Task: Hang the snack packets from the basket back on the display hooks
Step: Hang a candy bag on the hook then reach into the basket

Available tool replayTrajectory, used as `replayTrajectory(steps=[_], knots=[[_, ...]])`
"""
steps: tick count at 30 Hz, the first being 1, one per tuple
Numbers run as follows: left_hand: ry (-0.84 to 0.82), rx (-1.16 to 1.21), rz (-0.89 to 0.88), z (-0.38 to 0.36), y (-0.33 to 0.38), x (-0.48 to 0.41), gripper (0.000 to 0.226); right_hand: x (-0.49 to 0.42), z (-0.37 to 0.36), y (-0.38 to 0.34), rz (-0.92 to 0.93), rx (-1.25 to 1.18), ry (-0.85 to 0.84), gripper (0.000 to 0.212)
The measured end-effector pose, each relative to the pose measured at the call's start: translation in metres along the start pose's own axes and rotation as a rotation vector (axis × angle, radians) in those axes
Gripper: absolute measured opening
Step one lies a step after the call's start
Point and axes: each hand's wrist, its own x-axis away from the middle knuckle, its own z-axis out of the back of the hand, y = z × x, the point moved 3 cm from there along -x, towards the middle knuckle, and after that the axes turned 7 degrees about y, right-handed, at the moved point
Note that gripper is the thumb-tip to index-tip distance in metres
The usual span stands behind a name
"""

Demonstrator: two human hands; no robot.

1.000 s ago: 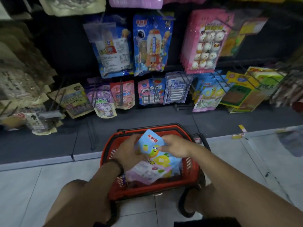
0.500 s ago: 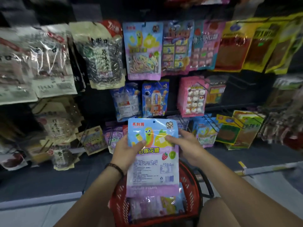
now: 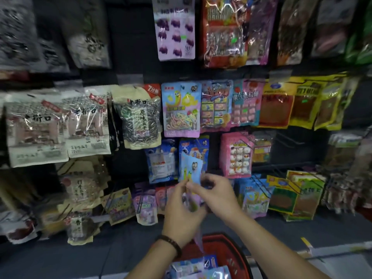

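Basket (image 3: 239,256) sits lowest. Above it, left hand (image 3: 181,206) and right hand (image 3: 217,194) both pinch one packet (image 3: 192,168), raised below the matching packs (image 3: 181,109). Probably light, floppy, slick film (crinkly stuff), so hold near the top hole.

The held packet (image 3: 192,168) is motion-smeared, its lower half hidden behind the left grip (image 3: 181,206) and right grip (image 3: 215,195). The red basket (image 3: 237,256) runs off the bottom edge; print on the top-left bags (image 3: 50,33) is unreadably blurred.
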Motion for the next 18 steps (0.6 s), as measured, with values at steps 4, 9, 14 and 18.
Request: replayTrajectory(steps=[4, 9, 14, 18], knots=[[0.266, 0.061, 0.059, 0.017, 0.004, -0.032, 0.015, -0.008, 0.001, -0.029, 0.075, 0.112, -0.074, 0.016], [0.150, 0.164, 0.198, 0.036, 0.006, -0.063, 0.010, -0.056, 0.044, -0.039, 0.002, 0.234, 0.278, 0.042], [-0.049, 0.350, 0.264, 0.047, 0.028, -0.097, 0.025, -0.096, 0.038, -0.031, -0.178, -0.113, 0.007, 0.036], [0.057, 0.286, 0.172, 0.053, 0.051, -0.132, 0.027, -0.121, 0.028, -0.043, -0.176, -0.240, 0.043, 0.022]])
